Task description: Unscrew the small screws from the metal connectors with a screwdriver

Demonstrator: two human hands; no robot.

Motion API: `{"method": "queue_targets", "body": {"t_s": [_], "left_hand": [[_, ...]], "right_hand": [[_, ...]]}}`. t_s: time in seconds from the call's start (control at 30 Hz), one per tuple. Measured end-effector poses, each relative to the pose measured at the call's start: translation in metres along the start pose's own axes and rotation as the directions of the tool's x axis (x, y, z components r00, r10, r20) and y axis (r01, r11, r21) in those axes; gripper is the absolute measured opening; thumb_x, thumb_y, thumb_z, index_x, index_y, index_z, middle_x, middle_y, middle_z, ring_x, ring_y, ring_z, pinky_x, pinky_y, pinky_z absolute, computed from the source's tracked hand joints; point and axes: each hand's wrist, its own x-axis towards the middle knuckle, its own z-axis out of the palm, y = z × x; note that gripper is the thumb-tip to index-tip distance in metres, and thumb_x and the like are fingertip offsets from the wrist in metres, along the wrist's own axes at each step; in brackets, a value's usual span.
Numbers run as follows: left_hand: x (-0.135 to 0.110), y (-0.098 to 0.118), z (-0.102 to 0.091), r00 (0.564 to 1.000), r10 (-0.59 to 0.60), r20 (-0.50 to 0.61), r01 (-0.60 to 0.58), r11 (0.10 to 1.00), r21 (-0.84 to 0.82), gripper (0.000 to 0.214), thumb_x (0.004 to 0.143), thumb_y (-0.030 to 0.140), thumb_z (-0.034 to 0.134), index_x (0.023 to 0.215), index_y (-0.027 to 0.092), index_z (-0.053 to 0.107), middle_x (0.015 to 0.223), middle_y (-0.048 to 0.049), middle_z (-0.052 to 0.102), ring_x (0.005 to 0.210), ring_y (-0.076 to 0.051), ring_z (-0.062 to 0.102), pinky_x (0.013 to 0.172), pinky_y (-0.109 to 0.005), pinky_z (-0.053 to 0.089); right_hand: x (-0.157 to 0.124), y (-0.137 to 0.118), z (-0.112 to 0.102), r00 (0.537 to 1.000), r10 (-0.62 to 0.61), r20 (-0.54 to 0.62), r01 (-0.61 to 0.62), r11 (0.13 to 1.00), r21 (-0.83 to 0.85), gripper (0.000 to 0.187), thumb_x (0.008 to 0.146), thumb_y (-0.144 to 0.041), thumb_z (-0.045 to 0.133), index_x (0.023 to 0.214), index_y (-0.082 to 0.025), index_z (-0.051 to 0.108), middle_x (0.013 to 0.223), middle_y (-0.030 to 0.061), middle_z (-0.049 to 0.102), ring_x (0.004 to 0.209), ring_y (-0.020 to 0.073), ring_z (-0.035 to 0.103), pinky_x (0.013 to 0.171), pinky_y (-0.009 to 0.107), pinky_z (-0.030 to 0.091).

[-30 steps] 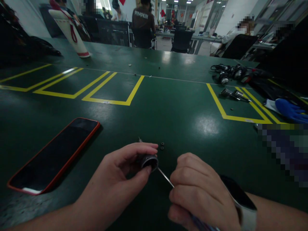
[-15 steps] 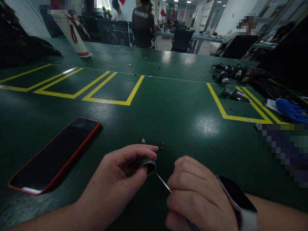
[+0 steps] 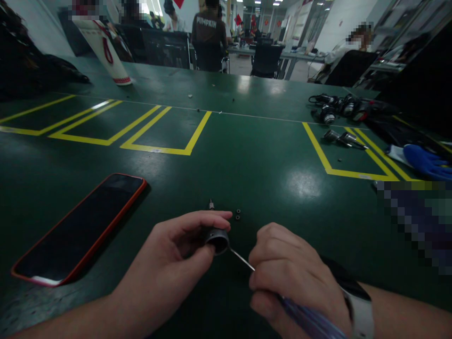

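Note:
Between the thumb and fingers of my left hand (image 3: 176, 263) is a short, hollow, dark metal cylinder (image 3: 216, 235), its open end facing me. My right hand (image 3: 289, 273) is closed around a screwdriver (image 3: 310, 320) with a see-through bluish handle. Its thin shaft (image 3: 242, 260) points up and left, and the tip meets the right side of the cylinder's rim; exactly where it sits I cannot tell. Just beyond my left fingers lie a small metal shaft-like part (image 3: 211, 204) and two tiny dark rings (image 3: 238, 214).
A phone in a red-orange case (image 3: 83, 226) lies at left. Yellow tape (image 3: 155, 150) marks the green table (image 3: 254, 165). At right are metal parts (image 3: 344, 139), dark cabled pieces (image 3: 328, 113) and a blue glove (image 3: 425, 160). A white cup-like container (image 3: 106, 52) stands far left; people sit beyond.
My right hand has turned and shifted slightly up and right, so more of the screwdriver's handle shows and its shaft lies flatter. My left hand stays almost still with the cylinder.

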Motion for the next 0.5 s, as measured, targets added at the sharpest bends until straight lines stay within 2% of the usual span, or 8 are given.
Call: {"method": "queue_targets", "body": {"t_s": [0.2,0.5], "left_hand": [[0.0011,-0.0019,-0.0006,0.999,0.012,0.032,-0.012,1.0,0.003,0.02,0.066,0.012,0.063,0.081,0.022,0.072,0.104,-0.0035,0.072,0.098,-0.022,0.065,0.088,-0.03,0.051],[0.0003,-0.0019,-0.0002,0.999,-0.012,0.043,0.011,1.0,0.021,0.02,0.067,0.012,0.058,0.08,0.022,0.07,0.105,-0.004,0.07,0.099,-0.02,0.065,0.087,-0.029,0.051]], "right_hand": [[0.0007,0.0005,-0.0008,0.995,0.096,-0.026,-0.093,0.989,0.111,0.019,0.092,-0.023,0.039,0.079,-0.016,0.052,0.063,0.0021,0.057,0.059,0.0115,0.054,0.059,0.027,0.046],[-0.0002,0.0015,0.003,1.0,0.015,-0.024,-0.013,0.998,0.069,0.022,0.093,-0.022,0.039,0.078,-0.014,0.052,0.061,0.0035,0.058,0.059,0.0115,0.054,0.058,0.026,0.045]]}}
